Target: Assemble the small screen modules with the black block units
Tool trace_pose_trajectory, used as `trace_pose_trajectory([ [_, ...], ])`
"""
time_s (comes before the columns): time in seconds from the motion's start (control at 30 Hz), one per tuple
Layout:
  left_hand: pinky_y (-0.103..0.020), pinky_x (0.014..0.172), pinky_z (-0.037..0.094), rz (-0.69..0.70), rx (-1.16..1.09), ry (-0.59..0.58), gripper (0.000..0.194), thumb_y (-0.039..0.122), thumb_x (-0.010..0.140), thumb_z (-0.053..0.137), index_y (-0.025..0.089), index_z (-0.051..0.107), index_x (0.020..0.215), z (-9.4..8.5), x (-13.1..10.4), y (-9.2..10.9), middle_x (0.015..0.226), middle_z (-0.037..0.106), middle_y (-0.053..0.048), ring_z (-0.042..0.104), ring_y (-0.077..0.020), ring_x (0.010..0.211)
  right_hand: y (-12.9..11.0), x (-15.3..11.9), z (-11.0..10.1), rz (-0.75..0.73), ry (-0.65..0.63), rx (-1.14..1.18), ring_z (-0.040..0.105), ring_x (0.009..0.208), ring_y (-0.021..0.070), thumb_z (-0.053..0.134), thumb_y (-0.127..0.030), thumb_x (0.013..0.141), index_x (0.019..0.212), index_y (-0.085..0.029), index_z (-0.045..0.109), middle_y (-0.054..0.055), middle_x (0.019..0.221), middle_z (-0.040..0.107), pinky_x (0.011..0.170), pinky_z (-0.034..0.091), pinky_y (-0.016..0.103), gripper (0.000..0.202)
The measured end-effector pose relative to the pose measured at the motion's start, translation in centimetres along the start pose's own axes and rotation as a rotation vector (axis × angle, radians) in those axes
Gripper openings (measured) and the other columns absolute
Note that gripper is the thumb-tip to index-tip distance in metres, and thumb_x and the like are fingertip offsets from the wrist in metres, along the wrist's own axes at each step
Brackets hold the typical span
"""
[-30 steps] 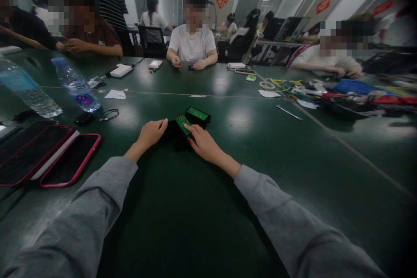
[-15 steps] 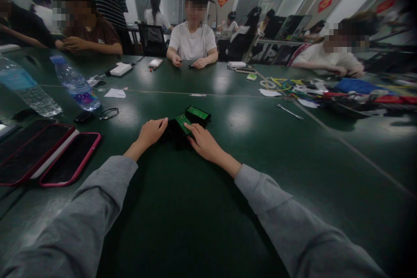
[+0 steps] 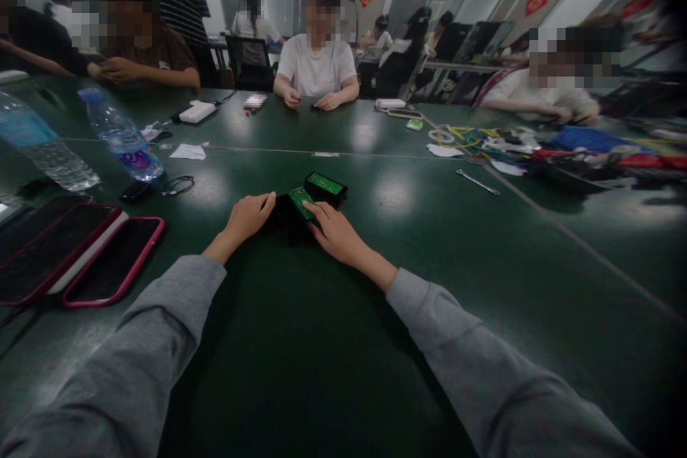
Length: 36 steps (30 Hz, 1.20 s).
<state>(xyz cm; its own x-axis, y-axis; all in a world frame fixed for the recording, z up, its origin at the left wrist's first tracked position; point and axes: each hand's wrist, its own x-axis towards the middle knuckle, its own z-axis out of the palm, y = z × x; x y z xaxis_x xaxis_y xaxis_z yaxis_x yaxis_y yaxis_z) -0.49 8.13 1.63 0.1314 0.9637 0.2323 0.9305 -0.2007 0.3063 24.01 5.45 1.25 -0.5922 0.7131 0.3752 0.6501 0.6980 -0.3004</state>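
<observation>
A green circuit board (image 3: 301, 202) lies tilted at the middle of the table, with dark black casing (image 3: 290, 224) below and to its left. My right hand (image 3: 335, 229) grips the board's right edge, fingers resting over its top. At the left side of the casing, my left hand (image 3: 247, 220) is closed with its fingers curled against it; the fingertips are partly hidden. Just behind stands a black box (image 3: 344, 195) with another green circuit board (image 3: 325, 184) in its top, touched by neither hand.
Left are two water bottles (image 3: 129, 147), a pink-edged phone (image 3: 115, 265), a dark red case (image 3: 59, 250) and a thin cable (image 3: 179, 186). A wrench (image 3: 477, 182) and a heap of coloured cables (image 3: 590, 150) lie right. Several people sit around; one (image 3: 316, 71) is opposite.
Both hands keep their grip at the same place, and the board and box have not visibly moved. The view has shifted very slightly.
</observation>
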Motion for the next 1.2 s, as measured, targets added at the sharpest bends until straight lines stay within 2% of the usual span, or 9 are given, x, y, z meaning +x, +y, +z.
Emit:
trace_pose_trajectory([
  [0.73, -0.028, 0.056, 0.031, 0.004, -0.056, -0.013, 0.063, 0.055, 0.097, 0.016, 0.017, 0.062, 0.074, -0.20, -0.10, 0.17, 0.069, 0.064, -0.007, 0.050, -0.0148, 0.056, -0.05, -0.07, -0.14, 0.009, -0.010, 0.007, 0.053, 0.112, 0.0271, 0.043, -0.027, 0.098, 0.147, -0.023, 0.028, 0.014, 0.134, 0.046, 0.088, 0.050, 0.046, 0.051],
  [1.2, -0.028, 0.058, 0.032, 0.005, 0.010, 0.001, 0.063, 0.053, 0.098, 0.017, 0.018, 0.067, 0.083, 0.00, -0.03, -0.02, 0.075, 0.068, -0.008, 0.054, -0.0159, 0.061, 0.01, 0.02, 0.07, -0.001, -0.012, -0.010, 0.052, 0.115, 0.0279, 0.043, -0.026, 0.097, 0.146, -0.020, 0.030, 0.015, 0.133, 0.047, 0.088, 0.049, 0.045, 0.050],
])
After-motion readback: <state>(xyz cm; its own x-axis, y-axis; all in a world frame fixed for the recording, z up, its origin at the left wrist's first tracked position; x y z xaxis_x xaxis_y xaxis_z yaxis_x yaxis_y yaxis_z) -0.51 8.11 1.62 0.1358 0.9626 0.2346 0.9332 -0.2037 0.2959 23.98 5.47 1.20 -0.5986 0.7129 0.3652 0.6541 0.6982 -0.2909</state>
